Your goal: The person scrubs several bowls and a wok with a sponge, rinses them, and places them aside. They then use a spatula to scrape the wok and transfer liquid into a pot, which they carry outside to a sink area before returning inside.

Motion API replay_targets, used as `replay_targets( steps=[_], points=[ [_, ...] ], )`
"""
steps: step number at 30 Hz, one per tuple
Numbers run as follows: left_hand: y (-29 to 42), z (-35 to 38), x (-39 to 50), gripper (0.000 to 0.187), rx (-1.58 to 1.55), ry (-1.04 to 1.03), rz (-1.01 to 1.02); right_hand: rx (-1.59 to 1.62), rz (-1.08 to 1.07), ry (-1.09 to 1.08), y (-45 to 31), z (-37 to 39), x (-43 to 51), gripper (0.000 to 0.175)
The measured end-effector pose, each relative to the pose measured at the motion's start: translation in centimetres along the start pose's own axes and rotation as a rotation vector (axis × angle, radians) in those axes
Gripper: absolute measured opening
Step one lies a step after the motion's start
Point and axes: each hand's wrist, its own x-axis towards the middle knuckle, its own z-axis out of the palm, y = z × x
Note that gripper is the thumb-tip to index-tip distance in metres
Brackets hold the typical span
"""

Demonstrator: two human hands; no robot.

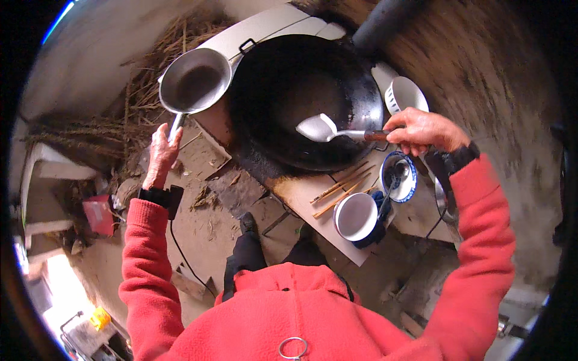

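Note:
My left hand [162,149] grips the handle of a metal pan [195,81], which is at the left side of a large black wok [280,76]. A little liquid or dark shading shows in the pan's bottom; I cannot tell which. In my right hand [426,131] is the brown handle of a metal wok spatula [317,127]. Its blade is over the right part of the wok's bowl. Just beyond that hand stands a white bowl [408,94] with dark marks on its side. A blue-rimmed bowl [398,177] with a spoon in it sits below the hand.
Chopsticks [342,189] and a white bowl [356,216] lie on the stove top's near corner, beside a dark cloth [372,237]. Dry twigs [135,108] are heaped at the left. A dark pipe [388,22] rises behind the wok. A red object [98,215] lies farther left.

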Motion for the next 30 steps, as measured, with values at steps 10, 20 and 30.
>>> replay_targets(
  steps=[10, 20, 30],
  points=[
    [2.6, -0.3, 2.5, 0.033, -0.841, -0.613, -0.304, -0.002, 0.190, -0.276, -2.7, -1.9, 5.5, 0.029],
    [7.8, -4.5, 1.9, 0.022, -0.731, -0.405, -0.130, 0.774, 0.043, -0.097, 2.2, 4.3, 12.1, 0.016],
    [15.5, 2.2, 4.5, 0.015, 0.055, -0.295, 0.368, 1.159, -0.096, 0.086, 9.4, 8.3, 0.4, 0.035]
  ],
)
